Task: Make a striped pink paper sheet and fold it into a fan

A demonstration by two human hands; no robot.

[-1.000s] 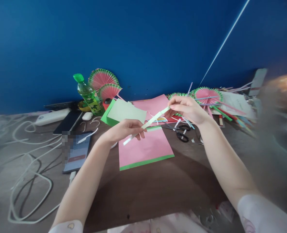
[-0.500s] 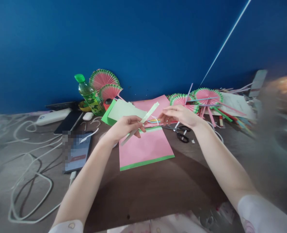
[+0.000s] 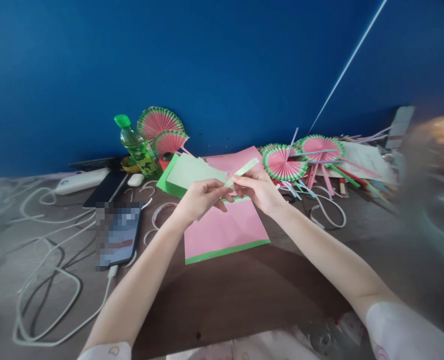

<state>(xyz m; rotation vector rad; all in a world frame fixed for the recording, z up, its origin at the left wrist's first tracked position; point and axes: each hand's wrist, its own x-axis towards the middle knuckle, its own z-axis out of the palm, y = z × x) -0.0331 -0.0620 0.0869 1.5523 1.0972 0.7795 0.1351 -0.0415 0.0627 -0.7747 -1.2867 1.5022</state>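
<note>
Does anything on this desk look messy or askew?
Loose paper strips lie strewn by the fans at right; white cables sprawl in loops at left. The left hand and right hand pinch one pale strip.

- Strip (image 3: 244, 171): thin pale green paper, matt, smooth.
- Pink sheet (image 3: 225, 230): matt paper, flat and smooth, with a green paper edging at 6 o'clock.
- Table (image 3: 244, 295): dark brown, wood-look top with a dull sheen.
- Bottle (image 3: 137, 147), at 10 o'clock from the pink sheet: clear glossy plastic, green plastic cap.
- Fans (image 3: 284, 162), at 1 o'clock: pleated paper, ridged, matt.
- Phone (image 3: 119, 235), at 9 o'clock: glossy screen.
- Cables (image 3: 49, 280), at 8 o'clock: white, smooth sheath, plastic by its look.
</note>
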